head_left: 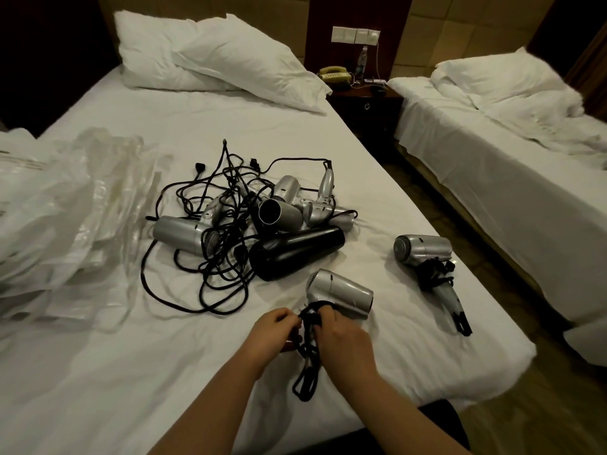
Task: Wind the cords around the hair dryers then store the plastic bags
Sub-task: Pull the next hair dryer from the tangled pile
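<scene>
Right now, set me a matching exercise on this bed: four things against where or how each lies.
Things:
1. black hair dryer
2. silver hair dryer at the right edge
3. plastic bags
4. silver hair dryer nearest the person

States:
A. heaped on the bed's left side
B. cord being wound by left hand and right hand
C. cord already wrapped round its handle
D. among the tangled cords

Pairs: 1-D, 2-C, 3-A, 4-B

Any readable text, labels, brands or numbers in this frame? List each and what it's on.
None can be read.
Plastic bags: faint gold print marks near the left edge, too blurred to read.
Water bottle on the nightstand: label too small to read.
Telephone: keypad too small to make out.
Silver hair dryer, held by the left hand and right hand: no legible marking.
Wound hair dryer: no legible marking.
</scene>
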A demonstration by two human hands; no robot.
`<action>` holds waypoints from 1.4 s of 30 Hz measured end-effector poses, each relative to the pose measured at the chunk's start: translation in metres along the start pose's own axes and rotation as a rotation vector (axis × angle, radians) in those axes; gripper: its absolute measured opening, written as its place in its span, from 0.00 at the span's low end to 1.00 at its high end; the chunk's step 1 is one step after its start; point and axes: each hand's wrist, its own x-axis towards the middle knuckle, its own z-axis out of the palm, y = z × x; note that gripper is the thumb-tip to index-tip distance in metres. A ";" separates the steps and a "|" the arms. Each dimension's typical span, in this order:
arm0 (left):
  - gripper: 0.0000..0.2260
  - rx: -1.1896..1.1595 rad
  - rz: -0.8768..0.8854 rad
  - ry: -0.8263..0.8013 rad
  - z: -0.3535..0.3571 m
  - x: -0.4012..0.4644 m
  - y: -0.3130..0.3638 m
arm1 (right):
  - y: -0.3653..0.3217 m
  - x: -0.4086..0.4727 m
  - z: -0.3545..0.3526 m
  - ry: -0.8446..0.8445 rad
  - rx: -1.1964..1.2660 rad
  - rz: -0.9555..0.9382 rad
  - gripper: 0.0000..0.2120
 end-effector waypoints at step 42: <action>0.05 0.219 0.348 0.173 0.029 0.004 0.070 | -0.014 -0.019 -0.015 -0.780 1.254 1.282 0.12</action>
